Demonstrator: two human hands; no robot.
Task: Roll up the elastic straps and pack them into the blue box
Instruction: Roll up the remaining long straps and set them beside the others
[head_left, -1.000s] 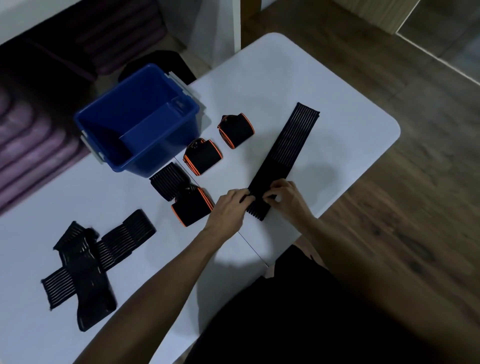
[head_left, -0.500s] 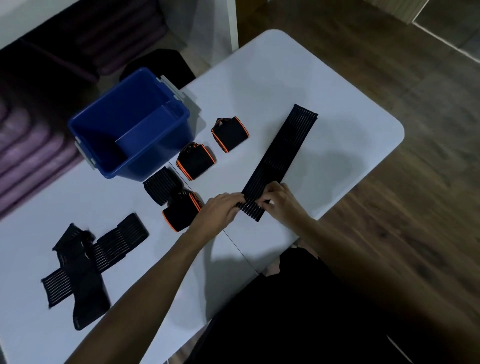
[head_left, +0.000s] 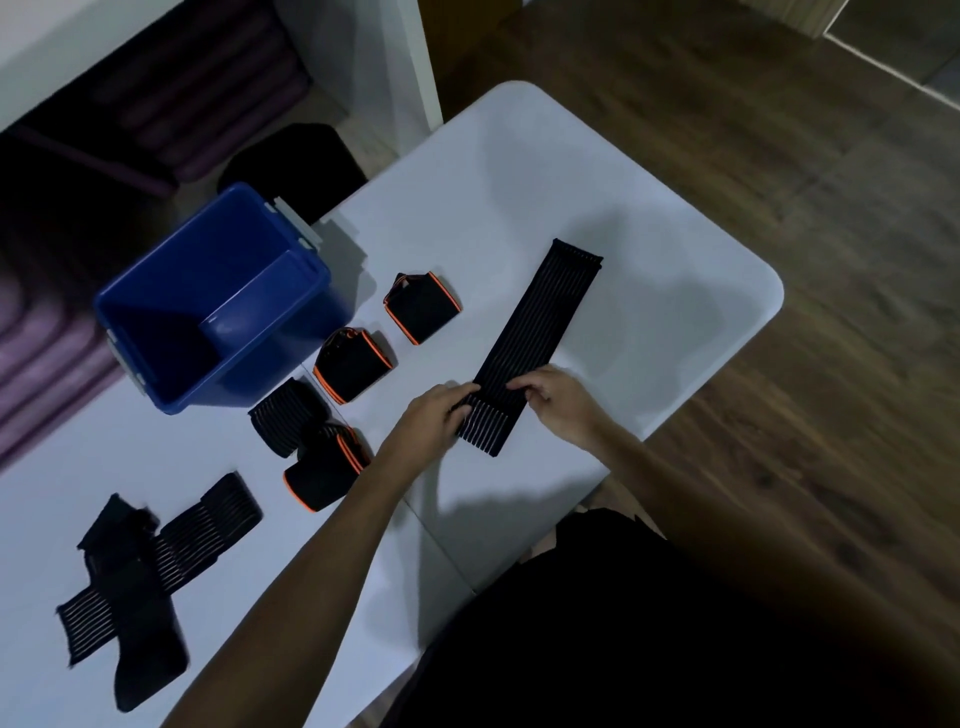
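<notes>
Between both hands, left grip (head_left: 434, 418) and right grip (head_left: 558, 397) pinch the flat strap's (head_left: 540, 332) near end, probably starting its roll; next, curl it tightly forward.

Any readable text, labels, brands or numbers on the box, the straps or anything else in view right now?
None readable. The blue box, the long flat strap held by the left hand and right hand, and the rolled straps show no legible print on the white table.
</notes>
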